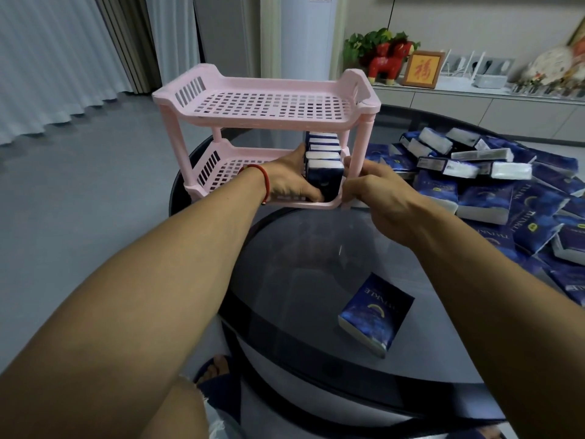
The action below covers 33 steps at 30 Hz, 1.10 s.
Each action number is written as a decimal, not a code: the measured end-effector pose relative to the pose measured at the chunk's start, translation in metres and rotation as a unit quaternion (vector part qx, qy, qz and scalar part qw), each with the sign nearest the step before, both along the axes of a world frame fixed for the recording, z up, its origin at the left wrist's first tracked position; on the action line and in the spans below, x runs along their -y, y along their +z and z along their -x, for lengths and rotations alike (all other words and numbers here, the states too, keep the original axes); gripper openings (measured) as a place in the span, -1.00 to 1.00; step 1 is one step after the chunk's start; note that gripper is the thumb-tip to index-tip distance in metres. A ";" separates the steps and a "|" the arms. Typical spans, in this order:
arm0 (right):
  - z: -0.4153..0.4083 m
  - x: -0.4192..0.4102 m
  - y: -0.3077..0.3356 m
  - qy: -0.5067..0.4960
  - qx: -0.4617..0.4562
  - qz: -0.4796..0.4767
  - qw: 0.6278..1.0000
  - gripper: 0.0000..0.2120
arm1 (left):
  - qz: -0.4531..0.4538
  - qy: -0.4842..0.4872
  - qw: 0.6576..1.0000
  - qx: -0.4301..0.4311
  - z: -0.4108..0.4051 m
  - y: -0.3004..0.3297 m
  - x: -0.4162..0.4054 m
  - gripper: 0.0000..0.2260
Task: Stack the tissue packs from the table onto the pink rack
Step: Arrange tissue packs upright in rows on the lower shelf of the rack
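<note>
The two-tier pink plastic rack with slotted shelves stood at the far edge of the round dark glass table. On its lower shelf a row of dark blue tissue packs stood on edge, one behind another, against the right end. The left hand, a red cord at its wrist, pressed against the left side of the nearest pack in that row, its thumb curled at the pack's lower corner. The right hand was beside the rack's front right leg, fingers bent toward it; whether they gripped the leg or only steadied it could not be told. The step in hand looked like squaring up the row on the lower shelf. A single blue pack lay flat near the person, and a large loose heap of blue packs covered the table's right side. The next move would likely call for freeing one hand and fetching another pack, with the upper shelf unfilled
</note>
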State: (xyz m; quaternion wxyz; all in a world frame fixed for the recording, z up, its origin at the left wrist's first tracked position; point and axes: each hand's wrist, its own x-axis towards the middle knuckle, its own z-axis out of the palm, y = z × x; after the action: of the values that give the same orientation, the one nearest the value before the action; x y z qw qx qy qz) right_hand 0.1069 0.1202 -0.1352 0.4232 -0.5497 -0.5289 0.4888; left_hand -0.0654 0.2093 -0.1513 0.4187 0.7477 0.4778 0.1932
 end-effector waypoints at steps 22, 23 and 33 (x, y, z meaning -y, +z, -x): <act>-0.027 0.116 0.042 0.163 0.487 -0.005 0.858 -0.49 | -0.091 0.120 0.977 -0.150 0.020 0.041 0.111 -0.49; -0.028 0.126 0.042 0.196 0.504 0.019 0.841 -0.36 | -0.112 0.123 0.969 -0.185 0.022 0.046 0.122 -0.53; -0.039 0.137 0.016 0.147 0.466 -0.110 0.866 -0.20 | 0.113 0.049 0.992 -0.014 0.010 0.039 0.178 -0.66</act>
State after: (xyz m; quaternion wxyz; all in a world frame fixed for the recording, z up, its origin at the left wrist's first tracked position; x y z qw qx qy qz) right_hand 0.1463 -0.0167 -0.1196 0.1089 -0.5788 -0.7898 0.1711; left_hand -0.0751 0.0309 -0.1127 0.4839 0.6735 0.5389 0.1478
